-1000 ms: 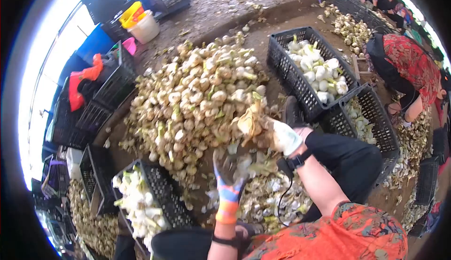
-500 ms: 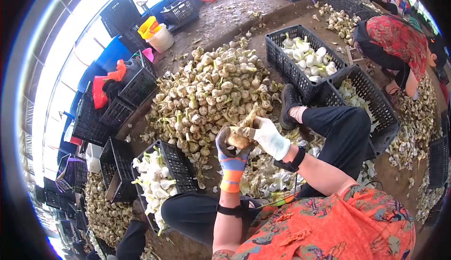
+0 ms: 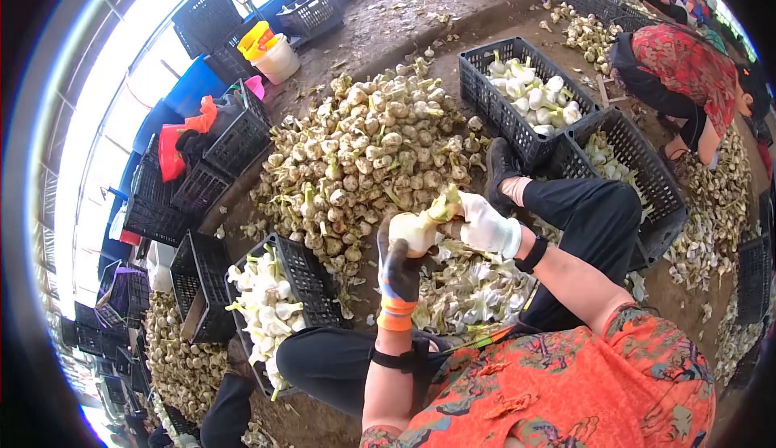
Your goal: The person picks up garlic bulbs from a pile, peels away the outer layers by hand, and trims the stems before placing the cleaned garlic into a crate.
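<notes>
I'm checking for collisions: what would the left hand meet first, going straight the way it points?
Past the bulb it grips, the left hand would probably meet the garlic heap, though depth is unclear.

Bright daylight glares at left; fisheye distortion bends the darkened edges.

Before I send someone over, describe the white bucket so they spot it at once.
Start at the big heap of garlic bulbs in the middle of the ground. Look beyond its far left edge, towards the black crates. The white bucket is beside them, set apart by its pale wall and the yellow container at its top.
</notes>
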{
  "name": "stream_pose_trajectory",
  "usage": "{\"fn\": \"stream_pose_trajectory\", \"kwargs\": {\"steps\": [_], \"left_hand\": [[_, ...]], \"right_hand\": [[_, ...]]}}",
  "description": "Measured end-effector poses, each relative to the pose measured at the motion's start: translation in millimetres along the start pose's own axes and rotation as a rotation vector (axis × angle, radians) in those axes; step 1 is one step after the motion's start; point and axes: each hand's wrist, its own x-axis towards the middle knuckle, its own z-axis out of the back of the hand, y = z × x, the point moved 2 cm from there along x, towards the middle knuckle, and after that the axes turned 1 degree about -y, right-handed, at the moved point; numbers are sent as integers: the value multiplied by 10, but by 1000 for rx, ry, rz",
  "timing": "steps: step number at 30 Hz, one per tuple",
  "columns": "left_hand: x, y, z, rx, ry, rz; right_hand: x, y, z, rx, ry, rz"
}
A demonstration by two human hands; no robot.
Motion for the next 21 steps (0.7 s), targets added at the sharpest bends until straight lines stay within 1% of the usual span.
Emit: {"fn": "stream_pose_trajectory", "kwargs": {"steps": [1, 3, 4, 5, 6, 7, 8, 9, 10, 12, 13, 14, 15, 16, 17, 18, 19, 20, 21], "left_hand": [[58, 92, 143, 4, -55, 96], [107, 142, 319, 27, -12, 236], [124, 153, 342, 39, 12, 305], [151, 272, 298, 117, -149, 150], [78, 237, 160, 246, -198, -44], [67, 280, 213, 342, -198, -168], [67, 327, 269, 436, -199, -295], [70, 311, 286, 302, -226, -232], [100, 249, 318, 384, -188, -167], [15, 113, 211, 383, -87, -123], [-18, 96, 222, 333, -52, -74], [-66, 84, 245, 280, -19, -29], [-134, 70, 267, 226, 6, 13], [-214, 29, 261, 194, 67, -13], [-243, -25, 281, 293, 46, -29], [-224, -78, 296, 391, 24, -49], [-211, -130, 283, 594, 48, -171], [-165, -74, 368, 649, 12, -187], [-164, -64, 349, 653, 29, -185]], "right_hand": [[-16, -36, -18, 59, -21, -73], [-57, -65, -114, 179, -63, -221], [-57, 91, -120, -77, -146, -143], [-75, 54, -163, -82, -166, -179], [-113, -15, -196, -89, -189, -214], [-166, -98, -214, -76, -231, -229], [-192, -261, -253, -11, -237, -158], [-175, -220, -260, 235, -261, -239], [-170, -180, -268, 484, -281, -320], [-199, -437, -218, 638, -385, -480], [-226, -447, -99, 392, -529, -493], [-257, -767, 14, 396, -580, -457], [-342, -1271, 236, 204, -641, -384], [-372, -1455, 355, 14, -506, -445], [-400, -1628, 472, -179, -367, -481], [-374, -1615, 449, -372, -28, -627], [-427, -1612, 354, -716, 216, -684], [-185, -587, 244, -820, 489, -669], [-153, -423, 129, -684, 317, -457]]}}
